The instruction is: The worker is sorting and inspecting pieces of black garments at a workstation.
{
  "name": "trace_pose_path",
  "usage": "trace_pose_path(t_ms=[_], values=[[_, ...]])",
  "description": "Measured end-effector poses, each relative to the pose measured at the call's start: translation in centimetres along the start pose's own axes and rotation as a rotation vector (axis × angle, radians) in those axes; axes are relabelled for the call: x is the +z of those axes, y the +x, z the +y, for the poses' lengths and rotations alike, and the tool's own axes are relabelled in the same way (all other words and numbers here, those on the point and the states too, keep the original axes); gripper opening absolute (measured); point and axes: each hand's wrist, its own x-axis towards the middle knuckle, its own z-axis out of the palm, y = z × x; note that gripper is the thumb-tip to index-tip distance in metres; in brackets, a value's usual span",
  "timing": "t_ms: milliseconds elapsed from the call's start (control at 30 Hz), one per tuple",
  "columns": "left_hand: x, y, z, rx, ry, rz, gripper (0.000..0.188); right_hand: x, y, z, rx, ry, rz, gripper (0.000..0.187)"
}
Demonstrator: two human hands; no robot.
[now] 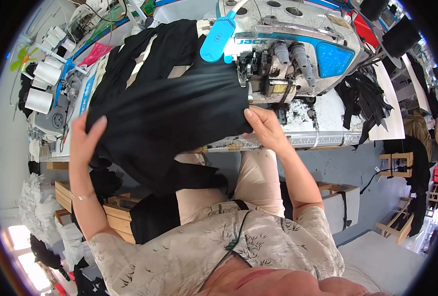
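A wide piece of black fabric [169, 108] stretches between my two hands in front of the overlock sewing machine [327, 37]. My right hand [266, 128] pinches its right edge, thumb on top, just below the needle and presser foot area. My left hand [83, 140] is at the left edge, thumb over the cloth and fingers partly hidden behind it; slight motion blur shows there. The fabric's upper right part lies close to the presser foot; I cannot tell whether it is under it. A lower flap hangs over the table edge toward my lap.
More black pieces [150, 47] lie on the table behind the fabric. A blue lamp-like device [218, 39] hangs beside the machine head. Black scraps [362, 98] heap at the right. White thread cones [46, 74] stand at the left, and a measuring strip [322, 139] runs along the front edge.
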Motion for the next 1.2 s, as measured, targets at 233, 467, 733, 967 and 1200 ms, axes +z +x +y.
trace_pose_path(t_ms=[233, 467, 733, 967, 1200], values=[[9.4, 7.0, -4.1, 0.428, 0.481, 0.207, 0.037, 2.3, -1.6, 2.2, -0.139, -0.035, 0.254, 0.024], [22.3, -1.0, 1.0, 0.838, 0.285, 0.044, 0.067, 2.1, -4.0, 0.2, -0.211, -0.285, 0.408, 0.02], [23.3, 2.5, 0.2, 1.104, 0.373, 0.17, 0.035, 3.4, -4.9, 0.7, -0.101, 0.199, 0.411, 0.019], [20.2, 7.4, 0.5, 1.024, 0.169, -0.134, 0.035, 2.7, 0.6, -1.7, 0.023, 0.349, 0.36, 0.026], [19.6, 14.6, 0.6, 0.843, -0.018, -0.125, 0.043, 3.0, -0.3, -0.8, 0.039, 0.339, 0.267, 0.026]])
